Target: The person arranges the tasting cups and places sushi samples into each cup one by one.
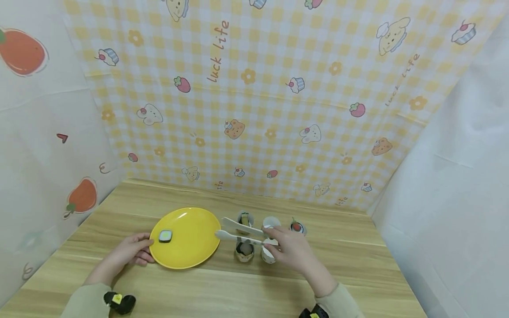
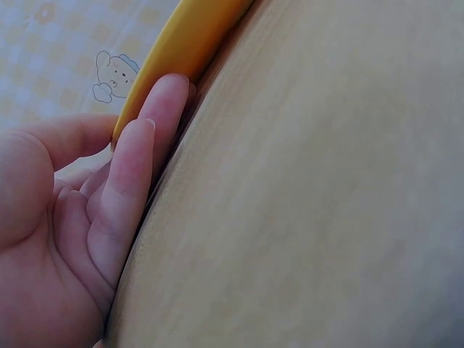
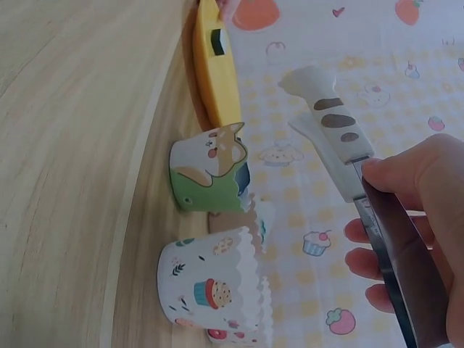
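Note:
My left hand [image 1: 129, 251] grips the left rim of a yellow plate [image 1: 191, 249], thumb above and fingers underneath in the left wrist view. Near that rim lies a small sushi-like roll piece [image 1: 165, 236], white and dark with a green centre. My right hand [image 1: 293, 249] holds a pair of tongs [image 3: 338, 123] with white, brown-spotted tips and dark handles. The tong arms stand apart with nothing between them, pointing left over several paper cups toward the plate. One cup [image 3: 208, 170] shows a dog on green and holds a dark round item [image 1: 246, 248].
Right of the plate, a white cupcake-print cup [image 3: 206, 279] stands under my right hand. A cup at the back holds a yellowish-green item [image 1: 244, 219]. Farther right, another has a red item [image 1: 296, 226]. A checked cloth [image 1: 258, 110] hangs behind the wooden table [image 1: 222, 296].

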A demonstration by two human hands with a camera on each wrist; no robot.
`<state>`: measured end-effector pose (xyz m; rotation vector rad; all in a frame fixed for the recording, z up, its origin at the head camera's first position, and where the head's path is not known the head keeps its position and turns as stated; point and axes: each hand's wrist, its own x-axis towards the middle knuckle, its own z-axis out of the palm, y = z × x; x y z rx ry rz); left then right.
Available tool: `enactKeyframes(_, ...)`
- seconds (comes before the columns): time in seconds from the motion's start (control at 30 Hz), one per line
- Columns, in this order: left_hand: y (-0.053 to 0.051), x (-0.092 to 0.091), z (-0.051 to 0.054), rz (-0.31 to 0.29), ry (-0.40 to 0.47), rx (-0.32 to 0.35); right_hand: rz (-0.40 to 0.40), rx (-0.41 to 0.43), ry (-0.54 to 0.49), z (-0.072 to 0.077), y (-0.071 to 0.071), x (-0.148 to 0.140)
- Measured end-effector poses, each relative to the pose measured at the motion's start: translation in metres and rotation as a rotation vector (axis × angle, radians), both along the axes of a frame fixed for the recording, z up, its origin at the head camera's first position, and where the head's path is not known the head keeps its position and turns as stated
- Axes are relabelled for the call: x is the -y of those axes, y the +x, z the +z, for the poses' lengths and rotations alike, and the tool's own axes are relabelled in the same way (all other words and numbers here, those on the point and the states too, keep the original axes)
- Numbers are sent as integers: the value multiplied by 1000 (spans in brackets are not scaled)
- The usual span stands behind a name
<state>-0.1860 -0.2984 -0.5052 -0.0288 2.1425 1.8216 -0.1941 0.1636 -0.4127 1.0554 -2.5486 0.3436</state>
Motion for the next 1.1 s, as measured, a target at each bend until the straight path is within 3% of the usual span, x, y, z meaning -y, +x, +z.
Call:
enactKeyframes(0.23, 1, -2, -2, 35, -12, -10, 36, -44, 14, 2, -3, 11)
enactKeyframes(0.53, 0, 0, -1, 17, -19, -20, 91, -72, -4, 4, -12, 31)
enactKeyframes(0.87, 1, -2, -1, 38, -26, -4, 110, -29, 35, 5, -16, 55)
enactKeyframes(1.1, 1, -2, -1, 21, -22, -14, 118, -11, 69, 2, -16, 69)
